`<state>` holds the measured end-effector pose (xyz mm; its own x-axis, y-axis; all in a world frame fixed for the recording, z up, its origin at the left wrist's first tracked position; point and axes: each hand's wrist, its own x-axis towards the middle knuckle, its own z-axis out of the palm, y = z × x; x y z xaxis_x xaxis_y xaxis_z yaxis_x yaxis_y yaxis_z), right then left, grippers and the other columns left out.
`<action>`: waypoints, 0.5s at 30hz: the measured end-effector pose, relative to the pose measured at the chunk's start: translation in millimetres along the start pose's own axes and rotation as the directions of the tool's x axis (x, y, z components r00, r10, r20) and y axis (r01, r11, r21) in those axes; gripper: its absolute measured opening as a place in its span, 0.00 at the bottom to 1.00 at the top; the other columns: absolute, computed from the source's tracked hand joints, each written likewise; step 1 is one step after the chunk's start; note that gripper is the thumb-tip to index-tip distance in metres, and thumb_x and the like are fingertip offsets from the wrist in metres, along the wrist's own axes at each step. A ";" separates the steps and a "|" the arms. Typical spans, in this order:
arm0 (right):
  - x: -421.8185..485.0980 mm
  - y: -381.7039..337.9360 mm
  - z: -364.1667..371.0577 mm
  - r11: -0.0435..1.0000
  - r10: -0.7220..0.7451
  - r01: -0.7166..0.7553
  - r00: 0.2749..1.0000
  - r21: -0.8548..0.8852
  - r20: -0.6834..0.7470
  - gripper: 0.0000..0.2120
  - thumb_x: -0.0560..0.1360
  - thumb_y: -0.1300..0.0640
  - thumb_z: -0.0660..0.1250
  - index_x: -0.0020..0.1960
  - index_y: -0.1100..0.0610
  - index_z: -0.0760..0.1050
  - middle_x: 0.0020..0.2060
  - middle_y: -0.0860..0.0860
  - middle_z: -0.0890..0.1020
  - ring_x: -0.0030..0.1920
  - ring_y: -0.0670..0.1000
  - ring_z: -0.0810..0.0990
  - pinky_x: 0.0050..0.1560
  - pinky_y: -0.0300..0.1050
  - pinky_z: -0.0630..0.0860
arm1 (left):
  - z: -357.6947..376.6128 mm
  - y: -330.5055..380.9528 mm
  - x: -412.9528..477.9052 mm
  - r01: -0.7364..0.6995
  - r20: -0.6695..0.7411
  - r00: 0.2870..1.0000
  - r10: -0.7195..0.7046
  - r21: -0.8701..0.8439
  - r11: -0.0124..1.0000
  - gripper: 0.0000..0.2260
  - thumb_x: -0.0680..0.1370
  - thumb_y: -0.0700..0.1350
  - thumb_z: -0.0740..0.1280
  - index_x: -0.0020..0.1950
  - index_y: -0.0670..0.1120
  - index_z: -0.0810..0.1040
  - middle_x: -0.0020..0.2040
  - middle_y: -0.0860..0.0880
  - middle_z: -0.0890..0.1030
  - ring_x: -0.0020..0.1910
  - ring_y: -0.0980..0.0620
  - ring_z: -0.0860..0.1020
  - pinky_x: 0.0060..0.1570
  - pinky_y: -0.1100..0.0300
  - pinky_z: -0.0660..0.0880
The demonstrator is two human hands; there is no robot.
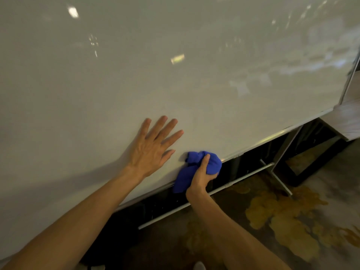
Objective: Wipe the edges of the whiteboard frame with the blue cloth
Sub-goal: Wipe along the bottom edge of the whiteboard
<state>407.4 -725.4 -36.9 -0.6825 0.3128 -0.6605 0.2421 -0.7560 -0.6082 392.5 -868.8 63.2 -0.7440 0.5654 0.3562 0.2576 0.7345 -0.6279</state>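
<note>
A large whiteboard (136, 75) fills most of the head view, its glossy face showing reflections. Its pale metal frame (272, 136) runs along the bottom edge and up the right side. My left hand (153, 147) lies flat on the board face, fingers spread, just above the bottom edge. My right hand (201, 175) grips a bunched blue cloth (196, 162) pressed against the bottom frame edge, right beside my left hand. Part of the cloth hangs below the frame.
Below the board a thin metal stand bar (204, 195) runs parallel to the frame, with a slanted leg (282, 151) at the right. The floor (282, 221) is grey with yellow patches. A pale wooden surface (348, 121) sits at the right edge.
</note>
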 end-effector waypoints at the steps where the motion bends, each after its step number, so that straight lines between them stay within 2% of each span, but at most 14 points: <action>1: -7.2 8.1 0.9 1.000 0.030 -0.029 0.999 -0.008 0.012 0.41 0.74 0.37 0.66 0.78 0.46 0.48 0.68 0.49 0.70 0.64 0.51 0.71 0.65 0.50 0.67 | 0.6 -1.8 -4.4 -0.002 0.005 1.000 0.002 0.018 1.000 0.31 0.83 0.61 0.53 0.83 0.55 0.48 0.83 0.47 0.44 0.81 0.43 0.43 0.76 0.38 0.36; 3: -13.3 16.6 -0.2 0.997 0.068 -0.067 0.997 -0.023 0.025 0.42 0.74 0.36 0.65 0.79 0.45 0.47 0.70 0.50 0.69 0.67 0.53 0.70 0.66 0.51 0.66 | 1.9 -4.9 -12.0 -0.009 0.008 1.000 0.009 0.037 0.999 0.31 0.83 0.62 0.50 0.83 0.55 0.46 0.83 0.46 0.41 0.81 0.43 0.40 0.76 0.39 0.35; 6: -6.3 5.0 -1.9 0.998 0.049 -0.049 0.999 -0.029 0.016 0.41 0.74 0.36 0.66 0.79 0.46 0.49 0.71 0.52 0.69 0.67 0.54 0.70 0.67 0.53 0.66 | 1.7 -11.0 -20.3 -0.007 0.020 1.000 0.007 0.022 1.000 0.31 0.83 0.62 0.51 0.83 0.55 0.45 0.83 0.46 0.41 0.81 0.43 0.41 0.77 0.39 0.38; 9: 10.1 -15.8 -0.9 1.000 0.006 -0.006 0.999 0.001 -0.051 0.41 0.74 0.36 0.65 0.79 0.45 0.48 0.71 0.51 0.69 0.63 0.54 0.71 0.62 0.50 0.67 | 1.5 -13.7 -26.3 -0.001 0.028 1.000 0.000 0.026 1.000 0.31 0.83 0.62 0.49 0.83 0.55 0.44 0.83 0.46 0.41 0.81 0.42 0.40 0.76 0.39 0.37; 12: 10.7 -21.2 2.8 1.000 -0.020 0.020 0.997 -0.005 -0.078 0.41 0.75 0.37 0.65 0.79 0.45 0.47 0.70 0.50 0.69 0.64 0.54 0.71 0.67 0.54 0.68 | 1.3 -16.1 -32.3 0.011 0.040 0.999 -0.012 0.020 1.000 0.31 0.83 0.62 0.50 0.83 0.55 0.44 0.83 0.46 0.41 0.81 0.42 0.41 0.76 0.39 0.37; 15: -1.1 -8.8 9.8 0.999 -0.013 0.016 0.996 0.032 -0.092 0.38 0.76 0.40 0.66 0.78 0.48 0.52 0.68 0.51 0.72 0.63 0.54 0.73 0.67 0.55 0.69 | -0.8 -17.0 -35.7 0.015 0.048 0.999 -0.015 0.009 1.000 0.30 0.83 0.61 0.51 0.83 0.55 0.46 0.83 0.47 0.43 0.81 0.42 0.43 0.76 0.39 0.37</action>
<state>399.3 -724.7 -26.5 -0.6191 0.3744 -0.6903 0.2093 -0.7686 -0.6045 415.2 -901.2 61.7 -0.7766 0.5354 0.3319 0.2408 0.7392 -0.6290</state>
